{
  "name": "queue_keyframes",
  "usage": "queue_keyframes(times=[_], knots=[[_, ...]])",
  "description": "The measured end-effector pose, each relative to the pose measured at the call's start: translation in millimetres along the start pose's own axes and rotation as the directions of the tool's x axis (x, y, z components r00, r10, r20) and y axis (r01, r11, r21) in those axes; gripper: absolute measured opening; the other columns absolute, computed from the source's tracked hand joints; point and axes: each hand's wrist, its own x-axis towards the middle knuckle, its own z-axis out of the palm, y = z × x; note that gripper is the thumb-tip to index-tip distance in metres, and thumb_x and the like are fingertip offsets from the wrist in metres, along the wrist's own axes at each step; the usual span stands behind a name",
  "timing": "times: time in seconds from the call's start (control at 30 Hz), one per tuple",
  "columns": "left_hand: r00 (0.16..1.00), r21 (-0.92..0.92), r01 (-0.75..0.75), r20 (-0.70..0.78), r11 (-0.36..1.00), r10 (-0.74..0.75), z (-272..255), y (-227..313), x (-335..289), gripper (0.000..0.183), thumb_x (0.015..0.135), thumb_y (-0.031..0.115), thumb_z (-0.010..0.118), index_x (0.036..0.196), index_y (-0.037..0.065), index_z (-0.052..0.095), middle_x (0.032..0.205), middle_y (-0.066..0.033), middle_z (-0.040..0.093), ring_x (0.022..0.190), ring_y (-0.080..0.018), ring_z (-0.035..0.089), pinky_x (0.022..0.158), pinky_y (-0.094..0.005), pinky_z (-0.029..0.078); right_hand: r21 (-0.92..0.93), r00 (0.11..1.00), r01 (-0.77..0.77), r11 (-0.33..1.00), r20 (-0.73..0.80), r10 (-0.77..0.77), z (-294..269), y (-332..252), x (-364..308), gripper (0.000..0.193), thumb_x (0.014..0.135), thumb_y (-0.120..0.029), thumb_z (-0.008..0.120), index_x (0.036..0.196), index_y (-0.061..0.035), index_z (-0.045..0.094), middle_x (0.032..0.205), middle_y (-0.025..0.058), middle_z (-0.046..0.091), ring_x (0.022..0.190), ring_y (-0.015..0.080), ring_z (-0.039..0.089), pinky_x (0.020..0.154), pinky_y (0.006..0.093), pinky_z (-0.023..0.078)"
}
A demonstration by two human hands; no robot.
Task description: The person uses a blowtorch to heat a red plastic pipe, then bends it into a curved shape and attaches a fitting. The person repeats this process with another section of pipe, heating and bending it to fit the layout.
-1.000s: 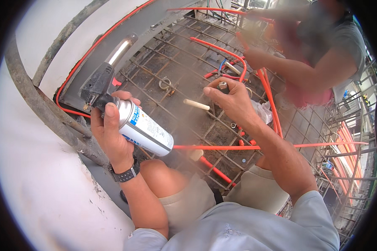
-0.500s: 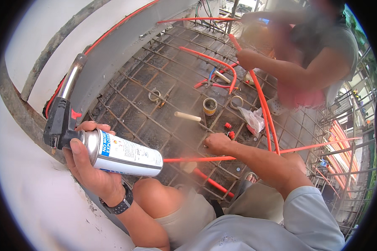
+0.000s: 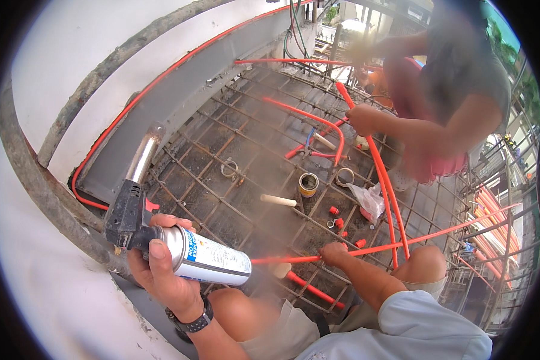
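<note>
My left hand [image 3: 171, 282], with a watch on its wrist, is wrapped round the white can of a gas torch [image 3: 219, 263]. The torch's black head and metal nozzle point up and away, with no flame that I can make out. My right hand [image 3: 333, 254] is closed on a long orange pipe [image 3: 375, 248] that runs across in front of my knees. Several small red fittings [image 3: 339, 222] lie on the rebar grid just beyond that hand. A mallet with a red handle [image 3: 312, 288] lies under the pipe, near my knee.
Across from me a co-worker's hand [image 3: 364, 120] grips other orange pipes. On the rebar grid [image 3: 222, 198] lie an open tin [image 3: 308, 185], tape rolls, a pale stick [image 3: 278, 200], a plastic bag [image 3: 368, 201] and pliers. A curved metal bar [image 3: 90, 90] and a white wall stand at left.
My right hand has come down and nearer, from above the fittings onto the orange pipe. The torch in my left hand appears farther right and lower, as the whole view has shifted.
</note>
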Motion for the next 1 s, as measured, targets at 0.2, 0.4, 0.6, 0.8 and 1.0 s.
queue_keyframes(times=[0.2, 0.4, 0.6, 0.8, 1.0], knots=[[0.999, -0.047, 0.038, -0.015, 0.998, -0.039, -1.6, -2.6, -1.1, 0.053, 0.096, 0.039, 0.072, 0.124, -0.002, 0.054, 0.111, -0.0207, 0.068, 0.090, -0.0310, 0.070, 0.079, -0.0452, 0.059, -0.080, 1.000, 0.009, 0.997, -0.025, -0.011, 23.5, -9.2, 10.8, 0.020, 0.096, -0.018, 0.065, 0.111, -0.0154, 0.077, 0.104, 0.0101, 0.079, 0.099, 0.0321, 0.077, 0.076, 0.0472, 0.061], [0.999, -0.027, 0.043, 0.012, 0.999, -0.043, -0.7, -2.2, -1.4, 0.048, 0.097, 0.038, 0.069, 0.118, -0.002, 0.053, 0.111, -0.0215, 0.068, 0.090, -0.0313, 0.069, 0.078, -0.0449, 0.058, -0.017, 0.980, -0.153, 0.988, -0.127, 0.150, 5.6, -26.6, 5.3, 0.020, 0.096, -0.022, 0.066, 0.108, -0.0163, 0.081, 0.101, 0.0067, 0.081, 0.096, 0.0265, 0.079, 0.073, 0.0423, 0.062], [0.998, -0.025, 0.057, 0.014, 0.998, -0.057, 4.2, 0.9, -2.1, 0.047, 0.098, 0.038, 0.067, 0.118, -0.002, 0.052, 0.111, -0.0213, 0.067, 0.090, -0.0297, 0.068, 0.076, -0.0435, 0.057, 0.015, 0.966, -0.217, 0.976, -0.137, 0.217, -18.4, -38.9, 9.6, 0.022, 0.094, -0.023, 0.069, 0.110, -0.0168, 0.083, 0.105, 0.0051, 0.081, 0.097, 0.0258, 0.079, 0.072, 0.0432, 0.062], [0.999, 0.025, 0.050, 0.013, 0.998, -0.051, 4.2, 3.2, -2.6, 0.048, 0.100, 0.042, 0.064, 0.120, -0.001, 0.054, 0.111, -0.0178, 0.066, 0.091, -0.0276, 0.067, 0.076, -0.0420, 0.056, -0.024, 0.962, -0.268, 0.963, -0.059, 0.267, -36.8, -31.6, 1.1, 0.021, 0.091, -0.021, 0.071, 0.108, -0.0176, 0.083, 0.104, 0.0038, 0.081, 0.095, 0.0261, 0.079, 0.061, 0.0455, 0.061], [0.995, 0.022, 0.099, 0.026, 0.995, -0.100, -1.7, -5.4, -1.2, 0.050, 0.100, 0.042, 0.065, 0.121, -0.001, 0.053, 0.114, -0.0177, 0.065, 0.093, -0.0268, 0.067, 0.076, -0.0419, 0.055, 0.023, 0.957, -0.255, 0.967, -0.138, 0.256, -20.1, -18.2, 8.5, 0.019, 0.090, -0.019, 0.072, 0.105, -0.0142, 0.083, 0.099, 0.0039, 0.081, 0.094, 0.0281, 0.079, 0.058, 0.0456, 0.060]])
